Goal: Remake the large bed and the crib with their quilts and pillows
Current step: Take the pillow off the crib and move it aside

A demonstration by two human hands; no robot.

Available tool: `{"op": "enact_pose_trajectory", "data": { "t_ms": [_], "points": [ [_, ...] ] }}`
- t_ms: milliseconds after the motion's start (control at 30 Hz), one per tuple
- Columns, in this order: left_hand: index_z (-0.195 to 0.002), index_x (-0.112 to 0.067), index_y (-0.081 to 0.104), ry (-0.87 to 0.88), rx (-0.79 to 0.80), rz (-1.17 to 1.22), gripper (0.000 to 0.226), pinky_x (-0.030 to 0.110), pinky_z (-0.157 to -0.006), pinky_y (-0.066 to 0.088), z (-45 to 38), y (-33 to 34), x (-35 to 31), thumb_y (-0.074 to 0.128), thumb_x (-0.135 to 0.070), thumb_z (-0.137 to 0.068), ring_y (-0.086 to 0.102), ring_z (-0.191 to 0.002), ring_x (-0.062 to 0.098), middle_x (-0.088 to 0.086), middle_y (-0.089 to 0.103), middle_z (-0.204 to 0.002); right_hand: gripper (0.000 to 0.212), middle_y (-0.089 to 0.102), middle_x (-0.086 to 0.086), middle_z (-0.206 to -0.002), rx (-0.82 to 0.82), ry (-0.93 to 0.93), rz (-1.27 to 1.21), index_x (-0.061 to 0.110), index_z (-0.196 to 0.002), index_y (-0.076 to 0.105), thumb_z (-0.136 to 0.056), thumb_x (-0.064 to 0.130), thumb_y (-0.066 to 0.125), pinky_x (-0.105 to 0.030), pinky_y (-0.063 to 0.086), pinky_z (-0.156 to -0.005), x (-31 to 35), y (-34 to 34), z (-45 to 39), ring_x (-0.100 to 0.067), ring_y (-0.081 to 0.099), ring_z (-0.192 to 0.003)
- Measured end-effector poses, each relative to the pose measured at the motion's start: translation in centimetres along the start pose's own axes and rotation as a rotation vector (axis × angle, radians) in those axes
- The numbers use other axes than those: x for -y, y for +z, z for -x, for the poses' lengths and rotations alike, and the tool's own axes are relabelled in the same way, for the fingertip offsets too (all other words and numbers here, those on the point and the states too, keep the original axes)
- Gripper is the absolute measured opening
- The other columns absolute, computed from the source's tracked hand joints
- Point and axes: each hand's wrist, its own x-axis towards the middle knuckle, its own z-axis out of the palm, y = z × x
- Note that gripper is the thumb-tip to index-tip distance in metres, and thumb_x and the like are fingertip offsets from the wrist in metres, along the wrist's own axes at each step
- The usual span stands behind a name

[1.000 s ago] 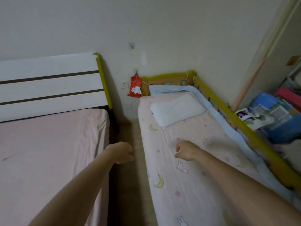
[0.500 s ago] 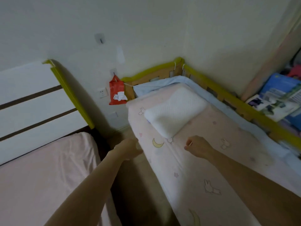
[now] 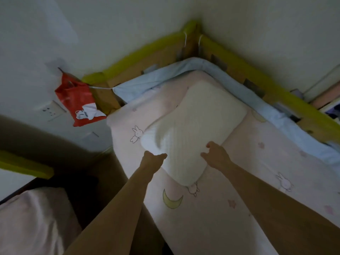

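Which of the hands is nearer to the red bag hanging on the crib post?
The left hand. It sits at the pillow's near left corner, below the red bag; the right hand is further right, at the pillow's near edge.

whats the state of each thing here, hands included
pillow: lying flat on the crib sheet, skewed to the rails
crib sheet: spread smooth
blue bumper: slumped along the rails
red bag: hanging off the crib corner
left hand: open at the pillow edge
right hand: open on the pillow edge

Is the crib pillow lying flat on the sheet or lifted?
Mostly flat: the pillow lies on the crib sheet. Both hands reach its near edge; grip cannot be told.
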Motion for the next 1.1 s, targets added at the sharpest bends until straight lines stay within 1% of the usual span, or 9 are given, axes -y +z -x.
{"op": "enact_pose_trajectory", "data": {
  "t_ms": [200, 300, 467, 600, 733, 800, 867, 1000, 1100],
  "points": [
    [-0.145, -0.006, 0.032, -0.233, -0.011, 0.438, 0.083, 0.043, -0.106, 0.038, -9.6, 4.7, 0.1, 0.074, -0.036, -0.080, 0.044, -0.129, 0.031, 0.010, 0.046, -0.140, 0.104, 0.018, -0.020, -0.152, -0.139, 0.441, -0.482, 0.005, -0.150, -0.002, -0.084, 0.040, 0.069, -0.043, 0.031, -0.111, -1.4, 5.5, -7.8, -0.035, 0.029, -0.137],
    [-0.143, -0.003, 0.030, -0.333, -0.147, 0.535, 0.095, 0.042, -0.101, 0.041, -12.8, 6.3, 0.6, 0.079, -0.043, -0.073, 0.048, -0.122, 0.031, 0.010, 0.048, -0.134, 0.120, 0.022, -0.016, -0.154, -0.205, 0.603, -0.728, 0.005, -0.151, -0.003, -0.073, 0.051, 0.075, -0.045, 0.029, -0.114, -2.8, 8.3, -10.2, -0.032, 0.030, -0.139],
    [-0.134, -0.005, 0.042, -0.329, -0.128, 0.646, 0.102, 0.041, -0.098, 0.045, -16.0, 6.8, 0.9, 0.090, -0.047, -0.053, 0.055, -0.111, 0.028, 0.003, 0.054, -0.124, 0.115, 0.031, -0.012, -0.149, -0.221, 0.684, -0.939, 0.000, -0.148, 0.011, -0.069, 0.047, 0.080, -0.042, 0.030, -0.113, -2.2, 9.9, -11.5, -0.029, 0.035, -0.135],
    [-0.128, -0.010, 0.054, -0.243, 0.070, 0.645, 0.069, 0.045, -0.099, 0.046, -16.3, 6.3, -0.3, 0.084, -0.027, -0.068, 0.058, -0.112, 0.026, 0.003, 0.059, -0.125, 0.071, 0.054, -0.014, -0.131, -0.232, 0.638, -0.967, -0.004, -0.130, 0.047, -0.074, 0.026, 0.080, -0.036, 0.042, -0.097, -0.7, 8.6, -10.4, -0.031, 0.052, -0.118],
    [-0.113, -0.004, 0.062, -0.114, -0.038, 0.420, 0.044, 0.040, -0.094, 0.048, -13.2, 3.4, -3.2, 0.077, -0.021, -0.075, 0.059, -0.103, 0.028, 0.008, 0.063, -0.109, 0.052, 0.060, -0.016, -0.122, -0.275, 0.613, -0.935, -0.005, -0.123, 0.054, -0.080, 0.017, 0.074, -0.034, 0.045, -0.088, 2.4, 6.2, -7.2, -0.033, 0.057, -0.111],
    [-0.080, -0.008, 0.061, -0.009, -0.095, 0.264, 0.016, 0.029, -0.076, 0.048, -10.7, 1.1, -4.8, 0.073, -0.018, -0.078, 0.058, -0.081, 0.024, 0.001, 0.059, -0.078, 0.051, 0.060, -0.017, -0.121, -0.241, 0.620, -0.934, -0.005, -0.123, 0.054, -0.081, 0.017, 0.073, -0.037, 0.047, -0.090, 4.3, 6.1, -4.7, -0.034, 0.057, -0.111],
    [-0.066, -0.012, 0.051, 0.111, -0.135, 0.069, 0.023, 0.022, -0.058, 0.038, -8.7, -0.8, -6.2, 0.067, -0.018, -0.082, 0.050, -0.063, 0.018, -0.005, 0.048, -0.063, 0.051, 0.060, -0.018, -0.118, -0.136, 0.669, -0.901, -0.004, -0.122, 0.054, -0.081, 0.020, 0.073, -0.039, 0.050, -0.088, 6.1, 6.9, -3.1, -0.034, 0.058, -0.108],
    [-0.072, -0.007, 0.057, 0.323, -0.208, -0.302, 0.016, 0.022, -0.048, 0.030, -7.7, -1.8, -10.3, 0.060, -0.018, -0.082, 0.050, -0.064, 0.019, -0.004, 0.046, -0.060, 0.026, 0.063, -0.011, -0.103, 0.309, 0.682, -0.481, 0.003, -0.106, 0.060, -0.088, 0.022, 0.060, -0.031, 0.056, -0.069, 8.8, 6.8, -2.4, -0.025, 0.064, -0.079],
    [-0.089, -0.003, 0.063, 0.388, -0.181, -0.440, 0.022, 0.022, -0.061, 0.038, -9.4, 0.7, -12.8, 0.058, -0.024, -0.084, 0.061, -0.077, 0.027, 0.005, 0.061, -0.077, 0.025, 0.062, -0.006, -0.108, 0.125, 0.342, 0.046, 0.009, -0.108, 0.059, -0.091, 0.027, 0.052, -0.030, 0.049, -0.078, 7.5, 3.5, -5.5, -0.024, 0.063, -0.096]
  ]
}}
